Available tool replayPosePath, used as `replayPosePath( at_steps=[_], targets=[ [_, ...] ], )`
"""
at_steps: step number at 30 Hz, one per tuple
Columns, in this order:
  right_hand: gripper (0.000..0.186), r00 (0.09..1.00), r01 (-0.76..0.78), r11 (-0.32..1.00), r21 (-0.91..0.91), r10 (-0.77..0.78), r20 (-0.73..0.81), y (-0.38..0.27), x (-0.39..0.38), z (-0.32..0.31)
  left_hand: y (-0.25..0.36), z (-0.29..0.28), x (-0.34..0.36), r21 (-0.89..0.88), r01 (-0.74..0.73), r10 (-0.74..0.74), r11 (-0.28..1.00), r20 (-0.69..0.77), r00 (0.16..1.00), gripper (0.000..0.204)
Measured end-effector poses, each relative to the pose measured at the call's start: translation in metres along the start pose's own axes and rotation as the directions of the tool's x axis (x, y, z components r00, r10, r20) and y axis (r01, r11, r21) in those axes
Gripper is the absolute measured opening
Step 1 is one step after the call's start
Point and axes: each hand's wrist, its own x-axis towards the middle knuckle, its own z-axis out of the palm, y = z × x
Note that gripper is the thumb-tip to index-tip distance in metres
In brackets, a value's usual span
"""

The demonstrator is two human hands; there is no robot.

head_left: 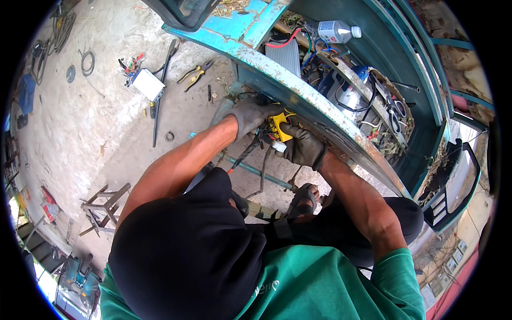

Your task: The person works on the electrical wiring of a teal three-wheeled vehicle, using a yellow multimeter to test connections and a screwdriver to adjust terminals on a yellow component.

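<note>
Under the worn teal panel edge (298, 93), two gloved hands meet on a yellow connector block (279, 127).
The left hand (250, 114) is closed over the block's far-left end; the right hand (301, 146) pinches its near end beside a small white plug (278, 146). The block's long axis runs near-to-far, wires (250, 152) trailing toward the person. Pliers (196, 72) lie well apart on the concrete, far left.
</note>
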Motion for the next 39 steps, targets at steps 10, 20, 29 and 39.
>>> replayPosePath(
  at_steps=[10,20,29,39],
  targets=[
    [0.042,0.999,0.034,0.999,-0.038,-0.035,-0.033,0.006,0.001,0.000,0.049,-0.004,-0.016,-0.016,0.165,-0.163,0.986,0.097,0.982,0.040],
    [0.045,0.995,-0.009,0.991,-0.137,-0.004,-0.097,-0.001,-0.002,0.012,0.046,0.002,-0.019,-0.290,0.236,-0.242,0.928,0.013,0.970,0.053],
    [0.037,0.963,0.083,0.947,-0.311,-0.156,-0.220,0.018,0.011,-0.003,0.046,-0.012,-0.021,0.002,0.236,-0.235,0.972,0.083,0.968,0.053],
    [0.038,0.824,0.057,0.749,-0.660,-0.409,-0.393,0.026,0.016,0.020,0.041,0.010,-0.047,0.397,0.090,0.076,0.913,-0.383,0.921,0.040]
  ],
)
